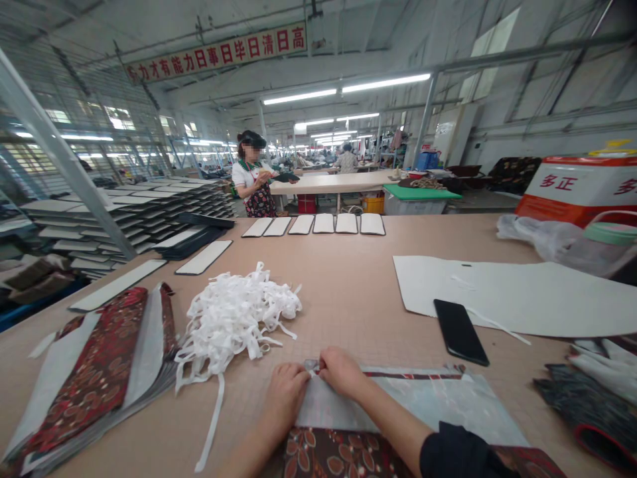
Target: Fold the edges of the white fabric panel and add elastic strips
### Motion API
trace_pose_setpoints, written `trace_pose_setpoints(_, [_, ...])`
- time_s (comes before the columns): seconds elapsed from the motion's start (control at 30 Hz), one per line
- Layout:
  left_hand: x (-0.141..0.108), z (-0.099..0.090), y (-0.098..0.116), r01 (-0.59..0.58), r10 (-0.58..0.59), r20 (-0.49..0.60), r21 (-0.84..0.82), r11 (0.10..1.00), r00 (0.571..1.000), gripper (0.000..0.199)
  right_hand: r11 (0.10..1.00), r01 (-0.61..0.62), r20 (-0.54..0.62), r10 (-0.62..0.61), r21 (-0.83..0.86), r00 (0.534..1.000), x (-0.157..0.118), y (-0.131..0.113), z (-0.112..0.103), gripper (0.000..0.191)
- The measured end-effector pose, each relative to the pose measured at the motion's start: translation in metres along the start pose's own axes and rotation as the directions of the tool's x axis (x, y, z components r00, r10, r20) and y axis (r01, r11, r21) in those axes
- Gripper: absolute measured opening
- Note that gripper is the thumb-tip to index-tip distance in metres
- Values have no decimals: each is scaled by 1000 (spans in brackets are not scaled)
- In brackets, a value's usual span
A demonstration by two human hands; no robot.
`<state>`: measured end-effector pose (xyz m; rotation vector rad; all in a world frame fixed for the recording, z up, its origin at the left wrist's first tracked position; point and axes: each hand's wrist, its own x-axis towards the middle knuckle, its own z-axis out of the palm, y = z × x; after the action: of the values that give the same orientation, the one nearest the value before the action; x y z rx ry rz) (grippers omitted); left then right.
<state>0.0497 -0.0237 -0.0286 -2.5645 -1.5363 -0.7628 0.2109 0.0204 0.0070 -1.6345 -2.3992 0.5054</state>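
In front of me lies a fabric piece with a pale grey backing and a brown floral print showing along its near side. My left hand pinches its far left corner. Close beside it, my right hand is closed on the same corner, fingertips almost meeting the left ones. A small bit of white shows between the fingers; its kind is hidden. A loose heap of white fabric strips lies beyond my left hand, one strip trailing toward me. Further left rests a stack of floral fabric pieces with grey backing.
A black phone lies right of my hands, partly on a large white sheet. Several white panels line the table's far edge. Dark cloth sits at the right. A co-worker stands beyond the table, holding a dark piece.
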Motion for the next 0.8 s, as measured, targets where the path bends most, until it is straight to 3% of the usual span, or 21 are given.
trace_pose_setpoints(0.07, [1,-1,1,93,-95,-17,-85,992,995,16,999,41,45,-41,19,998,2,3,-4,14])
trace_pose_setpoints(0.23, [7,-2,4,257,-287,-67,-286,923,956,12,956,223,6,-228,191,974,-2,13,-8,12])
trace_pose_setpoints(0.33, [12,-2,4,300,-336,-41,-359,884,941,7,933,146,27,-164,328,986,2,17,-4,15])
trace_pose_setpoints(0.57, [17,0,1,450,-441,153,-529,719,884,15,921,122,81,-163,370,983,12,12,0,16])
trace_pose_setpoints(0.8, [16,5,4,474,-470,151,-520,710,870,20,951,111,28,-124,290,992,8,7,8,16])
